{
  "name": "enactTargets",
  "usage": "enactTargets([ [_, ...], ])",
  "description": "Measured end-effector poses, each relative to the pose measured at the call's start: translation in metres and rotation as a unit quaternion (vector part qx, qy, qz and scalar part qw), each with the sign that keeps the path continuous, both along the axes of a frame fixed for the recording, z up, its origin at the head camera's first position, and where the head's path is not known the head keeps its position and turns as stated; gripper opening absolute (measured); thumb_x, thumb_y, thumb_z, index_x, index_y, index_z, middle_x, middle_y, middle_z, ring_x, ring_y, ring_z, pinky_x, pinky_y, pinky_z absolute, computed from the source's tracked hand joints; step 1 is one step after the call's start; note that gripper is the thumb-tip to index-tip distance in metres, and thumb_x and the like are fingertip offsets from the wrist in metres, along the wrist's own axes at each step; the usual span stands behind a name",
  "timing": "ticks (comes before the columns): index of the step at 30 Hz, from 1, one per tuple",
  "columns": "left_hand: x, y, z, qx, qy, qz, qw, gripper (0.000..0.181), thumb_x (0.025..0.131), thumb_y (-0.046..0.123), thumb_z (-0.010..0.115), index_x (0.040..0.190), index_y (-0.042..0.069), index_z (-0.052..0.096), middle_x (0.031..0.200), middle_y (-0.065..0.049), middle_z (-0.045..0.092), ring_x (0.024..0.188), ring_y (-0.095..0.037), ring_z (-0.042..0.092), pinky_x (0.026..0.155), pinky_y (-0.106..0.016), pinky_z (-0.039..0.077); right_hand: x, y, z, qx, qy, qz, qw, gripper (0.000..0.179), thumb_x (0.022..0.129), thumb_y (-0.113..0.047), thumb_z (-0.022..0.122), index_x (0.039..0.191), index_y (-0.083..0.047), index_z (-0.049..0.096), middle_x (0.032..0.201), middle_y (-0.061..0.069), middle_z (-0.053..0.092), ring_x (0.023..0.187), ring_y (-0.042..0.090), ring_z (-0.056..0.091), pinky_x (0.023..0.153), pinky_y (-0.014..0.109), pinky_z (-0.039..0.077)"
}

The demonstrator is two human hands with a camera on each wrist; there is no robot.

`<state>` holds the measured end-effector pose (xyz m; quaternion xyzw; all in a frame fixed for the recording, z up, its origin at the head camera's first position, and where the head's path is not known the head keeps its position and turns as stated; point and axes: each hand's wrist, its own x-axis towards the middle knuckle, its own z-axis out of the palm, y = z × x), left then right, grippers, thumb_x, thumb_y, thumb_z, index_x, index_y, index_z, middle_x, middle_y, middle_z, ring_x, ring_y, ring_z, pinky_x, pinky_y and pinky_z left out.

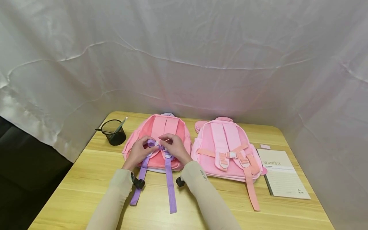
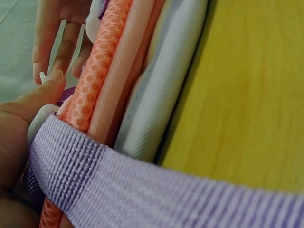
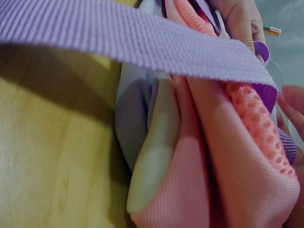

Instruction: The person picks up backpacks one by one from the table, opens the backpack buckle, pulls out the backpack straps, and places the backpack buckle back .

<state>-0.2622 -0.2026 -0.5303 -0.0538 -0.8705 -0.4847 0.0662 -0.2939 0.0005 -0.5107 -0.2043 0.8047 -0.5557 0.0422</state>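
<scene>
A coral-pink backpack (image 1: 143, 127) lies with its shoulder straps facing up, and both hands work over its middle. Between the fingertips is a small white buckle (image 1: 157, 143) on a purple chest strap, with a rolled purple strap end (image 1: 151, 142) beside it. My left hand (image 1: 138, 152) pinches the buckle from the left, its thumb near a white tip in the left wrist view. From the other side my right hand (image 1: 178, 149) pinches it with thumb and index finger, partly hiding it. Two purple webbing straps (image 1: 171, 188) hang down onto the table.
To the right lies a lighter pink backpack (image 1: 207, 163), its white chest buckle (image 1: 231, 155) fastened. Beyond it are a notebook (image 1: 284, 175) and a small pale block (image 1: 265, 146). A black mesh cup (image 1: 116, 139) holding a pencil (image 1: 120, 124) stands at the left on the wooden table (image 1: 77, 191).
</scene>
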Motion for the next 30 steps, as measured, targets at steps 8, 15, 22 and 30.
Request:
enactTargets([
  [8,0.001,0.000,0.000,-0.003,-0.005,-0.003,1.0000,0.034,0.085,0.028,0.087,0.111,0.015,0.070,0.109,-0.006,0.073,0.101,-0.023,0.058,0.092,-0.039,0.045,-0.002,-0.002,-0.004,0.031,0.003,0.025,0.9992,0.021,0.094,-0.017,0.077,0.115,-0.014,0.078,0.106,0.001,0.078,0.085,0.008,0.066,0.078,0.023,0.052],
  [15,0.002,-0.007,0.000,0.024,-0.014,-0.019,0.9994,0.045,0.085,0.028,0.087,0.122,0.016,0.066,0.116,-0.008,0.073,0.105,-0.025,0.064,0.092,-0.037,0.050,0.000,-0.002,-0.001,0.067,0.021,0.007,0.9975,0.013,0.096,-0.017,0.074,0.109,-0.015,0.078,0.100,-0.001,0.077,0.086,0.008,0.065,0.081,0.024,0.052],
  [22,0.001,-0.011,-0.001,0.139,-0.030,-0.004,0.9899,0.054,0.086,0.005,0.084,0.128,-0.001,0.051,0.117,-0.025,0.067,0.102,-0.027,0.071,0.085,-0.019,0.056,-0.001,-0.004,-0.006,0.073,0.010,-0.039,0.9965,0.008,0.099,-0.021,0.071,0.100,-0.016,0.077,0.095,-0.002,0.076,0.085,0.008,0.065,0.083,0.028,0.054],
  [30,0.001,-0.004,-0.002,-0.003,0.020,0.022,0.9995,0.012,0.084,0.017,0.087,0.089,0.012,0.077,0.097,-0.006,0.065,0.084,-0.015,0.059,0.074,-0.021,0.049,-0.003,-0.006,-0.007,0.084,0.030,-0.069,0.9936,0.009,0.098,-0.020,0.073,0.092,-0.014,0.077,0.090,-0.001,0.076,0.079,0.006,0.062,0.080,0.026,0.053],
])
